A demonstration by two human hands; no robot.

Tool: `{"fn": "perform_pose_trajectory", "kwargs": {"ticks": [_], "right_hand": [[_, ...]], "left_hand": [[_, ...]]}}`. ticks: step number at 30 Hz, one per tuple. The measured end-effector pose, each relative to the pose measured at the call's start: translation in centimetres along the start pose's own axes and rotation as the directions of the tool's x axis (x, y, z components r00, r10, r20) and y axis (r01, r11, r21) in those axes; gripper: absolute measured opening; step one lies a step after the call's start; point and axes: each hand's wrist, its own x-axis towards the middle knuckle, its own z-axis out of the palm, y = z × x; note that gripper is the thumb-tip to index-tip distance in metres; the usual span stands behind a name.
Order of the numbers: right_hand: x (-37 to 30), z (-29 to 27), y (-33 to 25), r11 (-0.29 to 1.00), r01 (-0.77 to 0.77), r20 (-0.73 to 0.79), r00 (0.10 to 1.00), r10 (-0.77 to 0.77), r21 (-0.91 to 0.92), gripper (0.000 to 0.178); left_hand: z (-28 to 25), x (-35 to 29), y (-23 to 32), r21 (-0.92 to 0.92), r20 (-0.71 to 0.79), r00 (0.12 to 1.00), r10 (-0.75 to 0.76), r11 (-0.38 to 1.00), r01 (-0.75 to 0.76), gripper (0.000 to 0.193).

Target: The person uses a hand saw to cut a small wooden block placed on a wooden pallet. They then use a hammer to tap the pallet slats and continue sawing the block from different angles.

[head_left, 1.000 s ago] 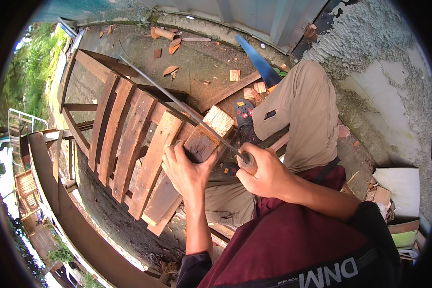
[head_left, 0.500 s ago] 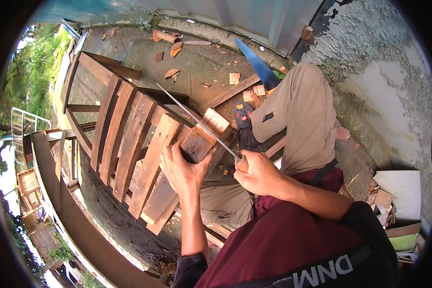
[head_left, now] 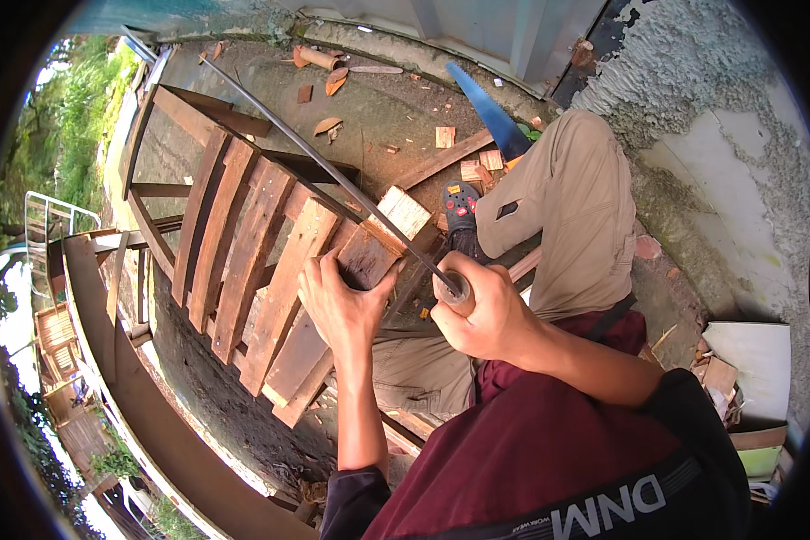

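Saw-like tool: the long, narrow blade [head_left: 324, 163] runs from the right fist away and leftward over the slats; its rounded handle [head_left: 454, 292] sits inside that fist.
Right hand [head_left: 490, 315]: fingers closed firmly around the handle.
Dark wood block [head_left: 366, 259]: just left of the right fist, under the blade's line; whether the blade bites into it I cannot tell.
Left hand [head_left: 340, 306]: clamped on the dark block's near end, fingers on one side, thumb on the other.
Pale wood block [head_left: 403, 211]: just beyond the left hand's grip, across the blade from the dark block.
Slatted frame [head_left: 254, 252]: stretches left and away from the left hand.
Clog [head_left: 460, 203]: on the foot beyond the right fist.
Offcuts [head_left: 445, 137]: on the ground past the clog.
Blue saw [head_left: 486, 108]: farther off, beyond the right fist, beside the knee.
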Motion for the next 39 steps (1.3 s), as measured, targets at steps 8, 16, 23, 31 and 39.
{"fn": "perform_pose_trajectory", "kwargs": {"ticks": [8, 16, 23, 31, 39], "right_hand": [[0.6, -1.1, -0.9, 0.976, -0.212, 0.112, 0.970, 0.216, -0.051, 0.022], [-0.5, -0.4, 1.9, 0.941, -0.304, 0.176, 0.928, 0.328, -0.151, 0.025], [-0.6, 0.0, 3.4, 0.943, -0.294, 0.199, 0.926, 0.321, -0.154, 0.021], [0.2, -1.2, -1.3, 0.993, -0.110, 0.056, 0.993, 0.108, 0.039, 0.021], [0.5, -1.3, -0.8, 0.985, -0.164, 0.117, 0.979, 0.170, -0.061, 0.025]], "left_hand": [[0.2, 0.3, 0.1, 0.037, -0.017, 1.000, 0.016, 0.999, -0.015, 0.079], [0.0, -0.1, 0.0, 0.030, -0.026, 0.999, 0.022, 0.999, -0.021, 0.079], [0.2, 0.2, 0.3, 0.028, -0.065, 0.997, 0.038, 0.999, -0.036, 0.073], [0.5, 0.2, 0.0, 0.022, -0.091, 0.994, 0.061, 0.998, -0.059, 0.074], [0.6, 0.4, -0.1, 0.025, -0.050, 0.998, 0.039, 0.999, -0.038, 0.075]]}}
